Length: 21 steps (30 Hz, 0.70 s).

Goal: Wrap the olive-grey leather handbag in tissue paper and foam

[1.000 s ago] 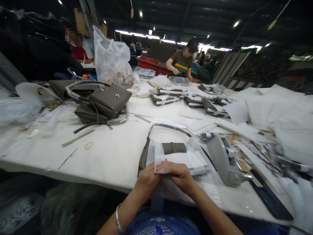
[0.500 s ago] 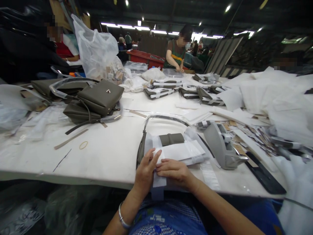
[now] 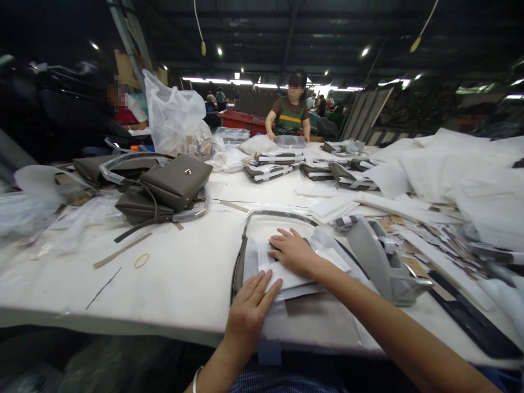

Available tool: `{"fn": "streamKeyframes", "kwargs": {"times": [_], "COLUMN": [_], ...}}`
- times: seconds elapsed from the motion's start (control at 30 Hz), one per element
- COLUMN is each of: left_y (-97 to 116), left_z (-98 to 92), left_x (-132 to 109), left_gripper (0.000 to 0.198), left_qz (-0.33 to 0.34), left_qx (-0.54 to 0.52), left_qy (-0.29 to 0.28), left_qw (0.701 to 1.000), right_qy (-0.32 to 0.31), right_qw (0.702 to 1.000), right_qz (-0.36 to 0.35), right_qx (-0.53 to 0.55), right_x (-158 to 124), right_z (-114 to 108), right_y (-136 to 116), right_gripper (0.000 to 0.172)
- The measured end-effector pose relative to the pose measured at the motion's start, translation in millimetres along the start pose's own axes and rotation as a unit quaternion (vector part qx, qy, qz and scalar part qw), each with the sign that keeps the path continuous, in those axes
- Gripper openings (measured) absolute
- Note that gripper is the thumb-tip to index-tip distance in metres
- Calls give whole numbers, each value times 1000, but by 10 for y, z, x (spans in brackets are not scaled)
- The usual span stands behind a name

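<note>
A dark olive handbag [image 3: 238,265] lies on the table in front of me, its plastic-wrapped strap [image 3: 282,212] arched away from me. White wrapping paper [image 3: 297,277] covers most of its body. My left hand [image 3: 251,299] rests with fingers stretched on the near left part of the paper. Farther up, my right hand [image 3: 292,251] lies flat with fingers spread over the paper and the bag's middle, hiding most of the olive part there. To the right of the bag stands a grey tape dispenser [image 3: 376,262].
Unwrapped olive handbags [image 3: 176,183] are heaped at the left, near a rubber band [image 3: 142,260]. Several partly wrapped bags [image 3: 270,172] lie farther back. White sheets [image 3: 446,158] pile up at the right, above a black strip [image 3: 475,316]. A co-worker [image 3: 290,112] stands across the table.
My right hand has moved from beside my left hand up across the paper to the bag's far side. My left hand stays on the paper, its fingers now flatter. The view has tilted up.
</note>
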<state>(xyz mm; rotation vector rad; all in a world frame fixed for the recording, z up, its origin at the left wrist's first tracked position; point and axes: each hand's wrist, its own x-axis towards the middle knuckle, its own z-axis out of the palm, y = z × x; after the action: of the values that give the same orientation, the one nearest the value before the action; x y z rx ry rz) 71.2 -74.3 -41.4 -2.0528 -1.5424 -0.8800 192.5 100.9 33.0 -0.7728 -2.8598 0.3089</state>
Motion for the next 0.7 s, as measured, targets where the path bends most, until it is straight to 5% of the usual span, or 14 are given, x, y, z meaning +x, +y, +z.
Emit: {"fn": "streamKeyframes", "kwargs": {"times": [0.1,0.3,0.5,0.7], "left_y": [-1,-22,-14,-20], "left_z": [8,14,9,72], "left_x": [2,5,-19,-48], "left_gripper": [45,43,44,48], "left_qz": [-7,15,6,-13], "left_qx": [0,6,-24,-58], "left_qy": [8,3,4,-4], "left_qw": [1000,1000,1000,998], "right_qy": [-63,-44,40,52], "right_qw": [998,998,993,995], "right_qz": [-31,-30,-66,-84], "right_qx": [-6,-17,95,30], "right_x": [197,188,-358,-806], "right_z": [128,120,84,183], "right_y": [22,-44,-128,-228], "right_gripper": [24,27,39,76]}}
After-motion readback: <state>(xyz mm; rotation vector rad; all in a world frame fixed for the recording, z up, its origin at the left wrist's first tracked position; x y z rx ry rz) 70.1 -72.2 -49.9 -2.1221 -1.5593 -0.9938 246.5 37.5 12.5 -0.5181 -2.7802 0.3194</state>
